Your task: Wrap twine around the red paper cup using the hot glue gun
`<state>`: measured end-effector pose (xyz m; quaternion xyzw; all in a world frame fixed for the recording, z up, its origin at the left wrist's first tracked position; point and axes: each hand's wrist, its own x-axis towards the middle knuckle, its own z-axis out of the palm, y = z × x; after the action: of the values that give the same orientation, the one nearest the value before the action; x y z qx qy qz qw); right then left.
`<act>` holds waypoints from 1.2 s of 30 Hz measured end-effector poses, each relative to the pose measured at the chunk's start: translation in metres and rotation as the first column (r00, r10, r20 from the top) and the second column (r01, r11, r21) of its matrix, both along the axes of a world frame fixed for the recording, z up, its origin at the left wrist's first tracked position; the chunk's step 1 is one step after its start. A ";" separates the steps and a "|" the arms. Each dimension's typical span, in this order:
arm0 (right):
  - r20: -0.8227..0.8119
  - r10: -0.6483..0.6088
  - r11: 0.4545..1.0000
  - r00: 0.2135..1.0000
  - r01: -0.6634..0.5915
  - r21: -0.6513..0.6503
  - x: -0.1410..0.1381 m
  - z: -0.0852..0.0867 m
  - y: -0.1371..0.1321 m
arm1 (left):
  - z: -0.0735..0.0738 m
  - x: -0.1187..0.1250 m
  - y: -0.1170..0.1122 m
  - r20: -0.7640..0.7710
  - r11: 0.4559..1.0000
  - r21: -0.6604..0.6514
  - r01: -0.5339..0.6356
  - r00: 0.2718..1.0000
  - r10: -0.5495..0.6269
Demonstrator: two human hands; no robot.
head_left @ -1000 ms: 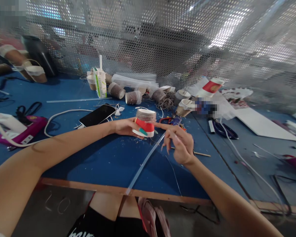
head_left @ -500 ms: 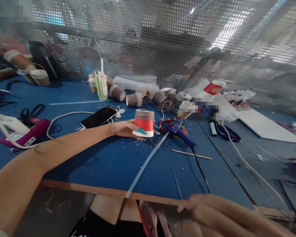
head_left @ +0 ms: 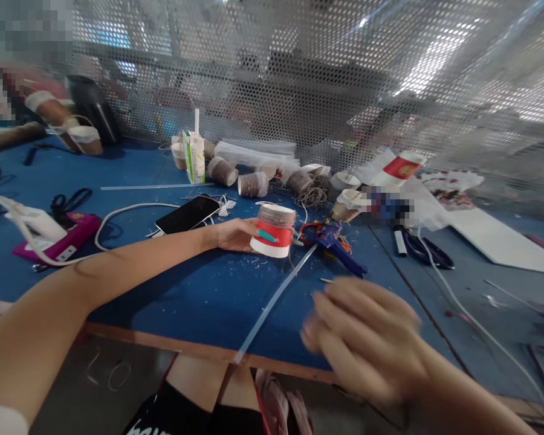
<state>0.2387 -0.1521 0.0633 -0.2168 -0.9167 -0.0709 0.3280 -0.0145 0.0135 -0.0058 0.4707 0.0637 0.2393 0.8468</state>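
Note:
My left hand (head_left: 239, 235) is closed round a paper cup (head_left: 274, 240) with a red band and a white lower edge. Grey-brown twine is wound about the cup's upper part, and a loose strand hangs at its right side. Motion smears my right hand (head_left: 367, 338), which hovers over the table's front edge with its fingers bent; whether anything is in it does not show. Beyond that hand lies a blue glue gun (head_left: 342, 254) with a long clear glue stick (head_left: 276, 297) running towards the front edge. Red-handled scissors (head_left: 309, 231) lie beside the gun.
Left of the cup are a phone (head_left: 188, 215) and a purple power strip (head_left: 57, 244) with a white cable. Several twine-wrapped cups (head_left: 252, 185) and a drink carton (head_left: 194, 157) stand or lie at the back. A white board (head_left: 503, 238) lies at the right, before a perforated metal screen (head_left: 272, 78).
My right hand has risen from the lower right corner and moved over the table's front edge, now covering most of the wooden stick. The left hand still holds the cup, now tilted slightly.

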 end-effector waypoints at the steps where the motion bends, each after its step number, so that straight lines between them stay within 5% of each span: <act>1: 0.053 0.030 0.998 0.998 -0.032 0.052 -0.013 0.000 0.026 | 0.000 0.000 0.000 0.007 1.000 0.010 0.000 1.000 0.000; 5: 0.278 -0.017 0.922 0.961 -0.092 0.377 -0.044 -0.011 0.093 | -0.001 0.001 -0.002 0.005 0.999 0.031 -0.009 1.000 0.009; 9: 0.257 -0.087 0.894 0.963 -0.038 0.446 -0.049 -0.024 0.094 | -0.001 0.001 -0.003 -0.019 0.998 0.055 -0.013 1.000 0.014; 12: 0.169 0.040 0.951 0.985 -0.089 0.295 -0.049 -0.027 0.084 | 0.000 0.002 -0.004 -0.026 0.994 0.071 -0.080 0.996 0.082; 14: -0.038 0.153 0.983 0.987 -0.148 0.106 -0.048 -0.026 0.080 | 0.001 0.002 -0.004 -0.031 0.988 0.075 -0.135 0.990 0.137; 17: -0.307 0.191 0.964 0.932 -0.237 -0.120 -0.044 -0.026 0.077 | 0.002 0.003 -0.004 -0.054 0.986 0.080 -0.146 0.987 0.150; 21: -0.394 0.148 0.919 0.907 -0.273 -0.284 -0.039 -0.029 0.078 | 0.004 0.004 -0.005 -0.077 0.986 0.078 -0.148 0.985 0.154; 27: -0.432 0.124 0.879 0.893 -0.301 -0.370 -0.039 -0.033 0.074 | 0.005 0.006 -0.005 -0.049 0.983 0.061 -0.175 0.983 0.178; 36: -0.332 0.089 0.919 0.939 -0.206 -0.337 -0.040 -0.029 0.076 | 0.002 0.003 -0.003 -0.052 0.980 0.081 -0.183 0.981 0.188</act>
<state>0.1989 -0.0756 0.0343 -0.2121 -0.8644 0.1616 0.4262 -0.0111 0.0101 -0.0040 0.5013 0.1233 0.3055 0.8001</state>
